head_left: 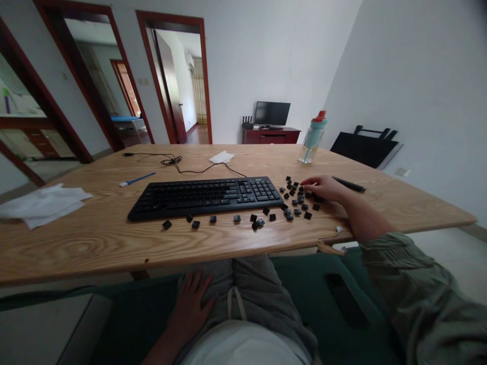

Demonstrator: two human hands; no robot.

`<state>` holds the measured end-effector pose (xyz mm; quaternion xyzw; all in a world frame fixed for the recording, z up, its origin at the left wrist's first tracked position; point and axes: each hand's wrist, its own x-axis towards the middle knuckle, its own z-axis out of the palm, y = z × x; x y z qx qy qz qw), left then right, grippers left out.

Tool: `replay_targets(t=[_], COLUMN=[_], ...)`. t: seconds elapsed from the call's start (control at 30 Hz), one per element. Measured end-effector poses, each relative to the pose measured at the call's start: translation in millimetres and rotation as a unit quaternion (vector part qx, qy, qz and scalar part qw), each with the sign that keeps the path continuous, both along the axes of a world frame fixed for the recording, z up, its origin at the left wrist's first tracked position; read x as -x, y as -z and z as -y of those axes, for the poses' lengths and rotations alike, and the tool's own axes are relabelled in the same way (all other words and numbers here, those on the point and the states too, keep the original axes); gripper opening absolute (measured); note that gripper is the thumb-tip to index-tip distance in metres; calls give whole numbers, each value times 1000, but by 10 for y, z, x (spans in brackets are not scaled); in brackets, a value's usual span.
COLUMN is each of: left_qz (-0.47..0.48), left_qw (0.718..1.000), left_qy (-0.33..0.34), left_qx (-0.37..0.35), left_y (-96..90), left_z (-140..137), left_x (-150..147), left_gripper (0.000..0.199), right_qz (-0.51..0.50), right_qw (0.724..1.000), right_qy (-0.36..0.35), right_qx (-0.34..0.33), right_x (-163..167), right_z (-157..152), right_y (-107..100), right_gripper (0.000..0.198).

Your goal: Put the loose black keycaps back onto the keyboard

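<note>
While left hand (189,304) lies flat on thigh, right hand (322,188) rests fingers-down on loose keycaps (296,201) (grip unclear), keyboard (206,196) just leftward on counter (95,243).

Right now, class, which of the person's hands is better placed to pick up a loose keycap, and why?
Probably the right hand: it rests on the table with its fingers among the loose keycaps beside the keyboard. The left hand lies on the lap, below the table.
</note>
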<state>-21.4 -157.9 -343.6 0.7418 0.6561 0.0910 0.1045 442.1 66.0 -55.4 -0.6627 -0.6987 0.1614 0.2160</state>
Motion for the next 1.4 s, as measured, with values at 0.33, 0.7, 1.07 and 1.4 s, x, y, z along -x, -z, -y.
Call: replay_targets(t=[0.33, 0.7, 1.07, 1.4], left_qz=[-17, -10, -21, -30], left_qw=[999, 999, 999, 998], left_qy=[4, 0, 7, 5], left_qx=[45, 36, 42, 56], left_y=[-121, -82, -87, -176], left_z=[-43, -47, -55, -59], left_x=[-20, -16, -20, -51], left_gripper=[57, 56, 57, 56], right_qz=[-42, -43, 55, -35], right_qw=[998, 998, 969, 976], right_qy=[-36, -33, -211, -159], right_qx=[8, -21, -118, -143], right_x=[10, 46, 332, 261], right_z=[3, 23, 133, 71], right_y=[151, 143, 166, 174], right_gripper=[21, 26, 37, 42])
